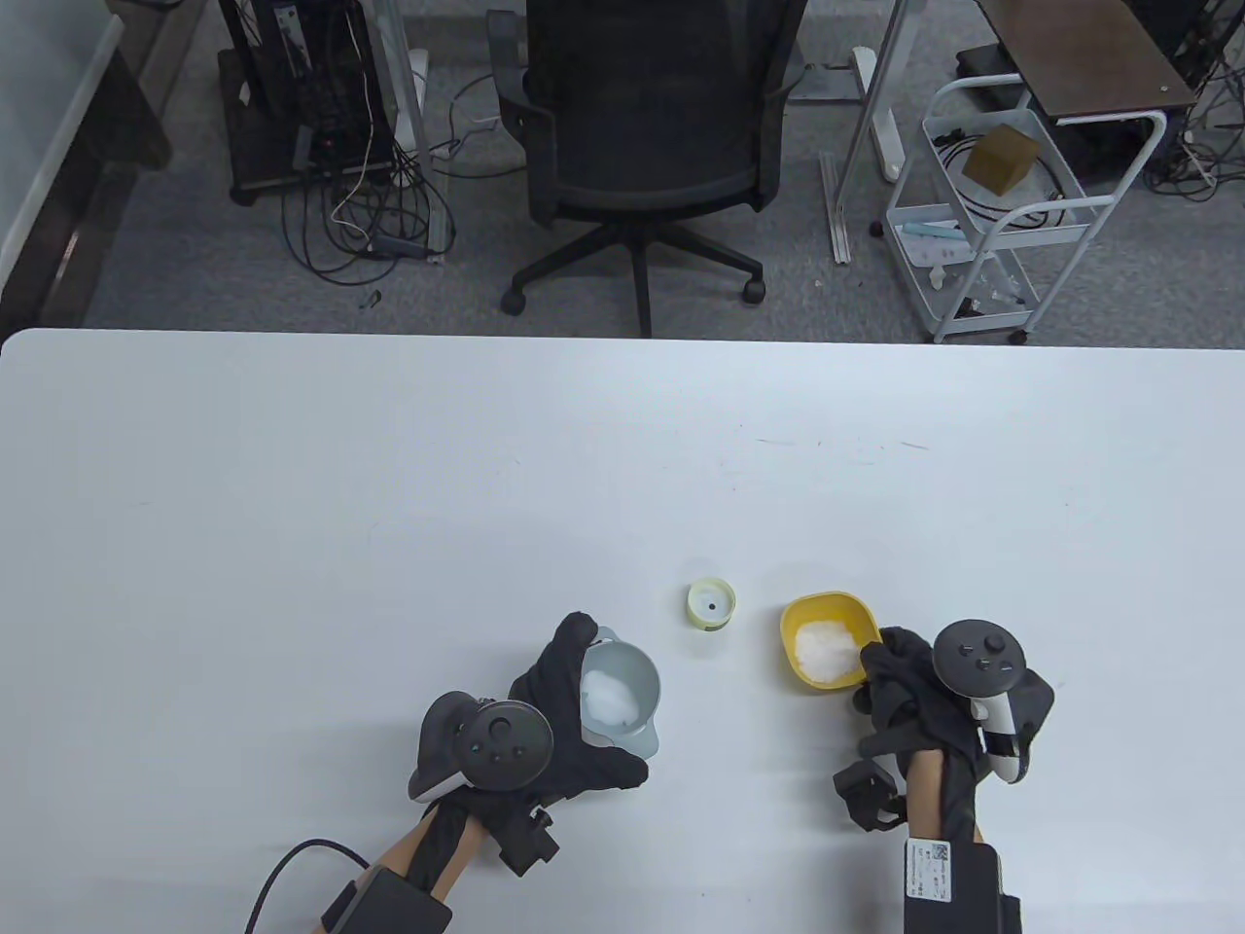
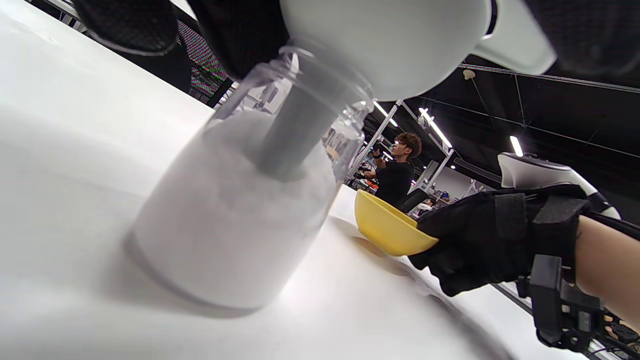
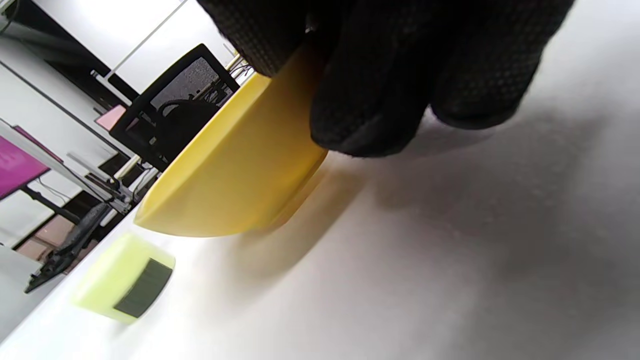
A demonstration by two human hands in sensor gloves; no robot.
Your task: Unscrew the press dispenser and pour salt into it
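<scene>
The clear dispenser jar (image 2: 235,220) stands on the table, largely filled with white salt. A grey funnel (image 1: 632,671) sits in its mouth with salt in it; its stem reaches into the jar in the left wrist view (image 2: 295,135). My left hand (image 1: 584,681) holds the funnel at its rim. The pale green press cap (image 1: 710,603) lies apart on the table and also shows in the right wrist view (image 3: 122,277). My right hand (image 1: 880,666) grips the near rim of a yellow bowl (image 1: 827,608) of salt, right of the cap. The bowl (image 3: 235,175) looks slightly tilted.
The white table (image 1: 389,486) stretches far and left of the objects. An office chair (image 1: 642,146) and a white cart (image 1: 1002,214) stand beyond the far edge. A cable (image 1: 292,866) trails from my left wrist.
</scene>
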